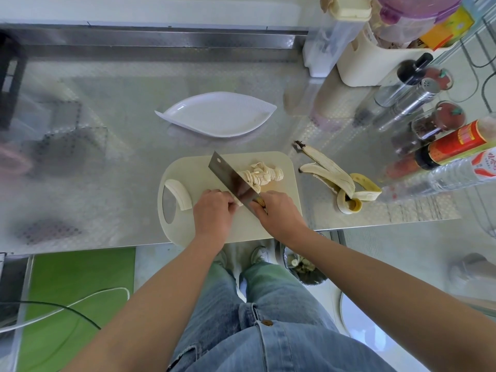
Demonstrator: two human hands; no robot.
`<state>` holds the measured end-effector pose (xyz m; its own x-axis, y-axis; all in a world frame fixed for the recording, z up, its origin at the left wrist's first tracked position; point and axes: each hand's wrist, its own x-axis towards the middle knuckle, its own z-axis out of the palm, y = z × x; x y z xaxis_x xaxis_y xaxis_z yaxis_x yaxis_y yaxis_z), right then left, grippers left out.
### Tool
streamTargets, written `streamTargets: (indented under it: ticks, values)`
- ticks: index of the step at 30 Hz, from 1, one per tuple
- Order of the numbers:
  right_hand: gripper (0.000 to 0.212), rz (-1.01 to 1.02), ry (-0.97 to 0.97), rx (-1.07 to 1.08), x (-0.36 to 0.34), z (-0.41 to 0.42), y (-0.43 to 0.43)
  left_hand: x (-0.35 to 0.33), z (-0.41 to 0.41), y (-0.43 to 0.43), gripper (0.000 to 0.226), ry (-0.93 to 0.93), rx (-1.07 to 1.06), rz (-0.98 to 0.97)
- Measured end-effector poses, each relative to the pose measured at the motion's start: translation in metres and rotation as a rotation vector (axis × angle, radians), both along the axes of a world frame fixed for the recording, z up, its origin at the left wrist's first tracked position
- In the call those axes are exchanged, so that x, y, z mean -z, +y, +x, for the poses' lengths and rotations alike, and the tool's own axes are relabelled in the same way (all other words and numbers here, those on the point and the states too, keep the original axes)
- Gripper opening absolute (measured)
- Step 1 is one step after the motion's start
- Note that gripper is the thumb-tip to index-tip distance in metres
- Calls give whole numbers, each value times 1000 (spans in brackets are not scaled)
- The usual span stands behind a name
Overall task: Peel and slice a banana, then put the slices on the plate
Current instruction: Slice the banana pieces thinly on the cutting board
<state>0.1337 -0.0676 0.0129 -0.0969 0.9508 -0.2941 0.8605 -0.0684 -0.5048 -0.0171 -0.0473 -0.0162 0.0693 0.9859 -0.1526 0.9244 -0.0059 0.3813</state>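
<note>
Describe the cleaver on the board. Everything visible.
The cleaver has a broad rectangular blade of shiny steel, with a small hole near its far upper corner. Its brownish handle is almost hidden in the right hand, which grips it. The blade stands edge-down on the cream cutting board, running diagonally from far left to near right. The pile of banana slices lies just beside its right face. At its left face the left hand holds a banana stub.
</note>
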Motion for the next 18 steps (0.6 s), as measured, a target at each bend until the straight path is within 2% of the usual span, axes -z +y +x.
streamTargets:
  ticks: [18]
  values:
    - [30,-107,-43,-3,2,-5,-1,4,1,0,15,1,-15,-6]
